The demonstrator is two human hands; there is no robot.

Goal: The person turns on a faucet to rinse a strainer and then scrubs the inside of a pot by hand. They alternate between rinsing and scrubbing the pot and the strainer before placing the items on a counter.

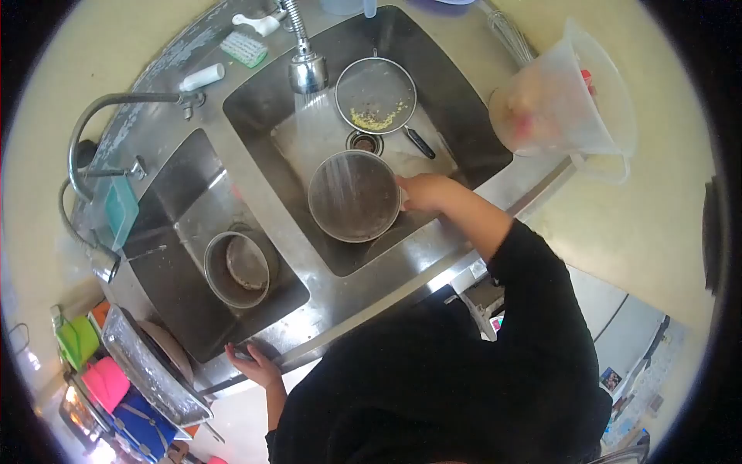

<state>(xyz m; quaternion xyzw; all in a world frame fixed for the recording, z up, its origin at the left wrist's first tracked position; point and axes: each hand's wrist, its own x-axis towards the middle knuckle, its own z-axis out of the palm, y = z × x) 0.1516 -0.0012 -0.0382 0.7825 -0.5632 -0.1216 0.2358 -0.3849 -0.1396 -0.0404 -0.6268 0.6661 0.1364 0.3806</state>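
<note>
My right hand (425, 192) is closed on the near right side of a round metal pot (354, 197), tipped so its inside faces me. Water sprays from the hose faucet head (308, 74) into the right basin and across the pot. Beyond it, a mesh strainer (376, 94) with a black handle lies in the same basin, with yellow bits on its mesh. My left hand (256, 366) rests at the front edge of the left basin, fingers apart and holding nothing. In that left basin stands another metal pot (239, 271), with residue inside.
A translucent pitcher (553, 104) and a whisk (506, 35) are at the right. Along the back lie a scrub brush (244, 49) and a white bottle (202, 77). A curved faucet (116, 99) overhangs the left; a metal tray (147, 363) leans at lower left.
</note>
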